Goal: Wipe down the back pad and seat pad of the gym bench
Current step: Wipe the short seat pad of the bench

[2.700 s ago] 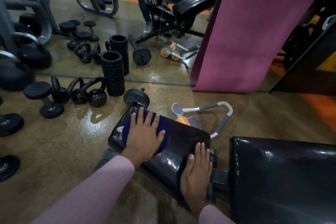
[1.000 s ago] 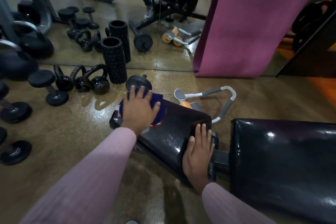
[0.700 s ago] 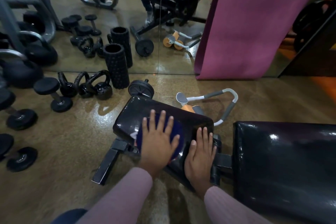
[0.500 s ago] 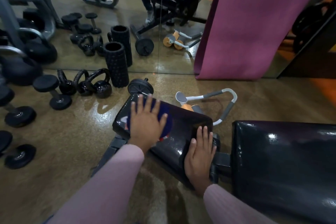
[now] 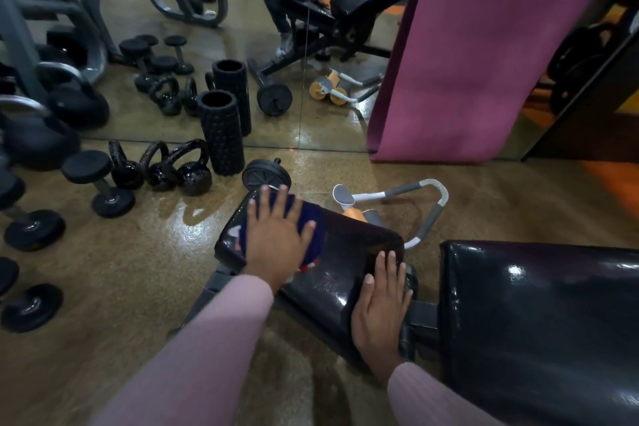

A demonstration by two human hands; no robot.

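Observation:
The black seat pad (image 5: 352, 249) of the gym bench lies low in the middle. Its larger glossy black back pad (image 5: 536, 322) fills the right side. My left hand (image 5: 276, 242) presses flat, fingers spread, on a dark blue cloth (image 5: 316, 221) at the far left end of the seat pad. Most of the cloth is hidden under that palm. My right hand (image 5: 380, 304) rests flat on the near right corner of the seat pad, beside the gap to the back pad, with nothing in it.
Kettlebells (image 5: 193, 173), dumbbells (image 5: 100, 183) and a black foam roller (image 5: 221, 131) stand on the floor to the left. A weight disc (image 5: 266, 175) sits just beyond the seat pad. An ab roller (image 5: 397, 197) lies behind it. A purple mat (image 5: 466, 45) leans against the mirror wall.
My left hand has slid the cloth back and forth along the seat pad, from close to my right hand out to the far left end. My right hand has stayed put.

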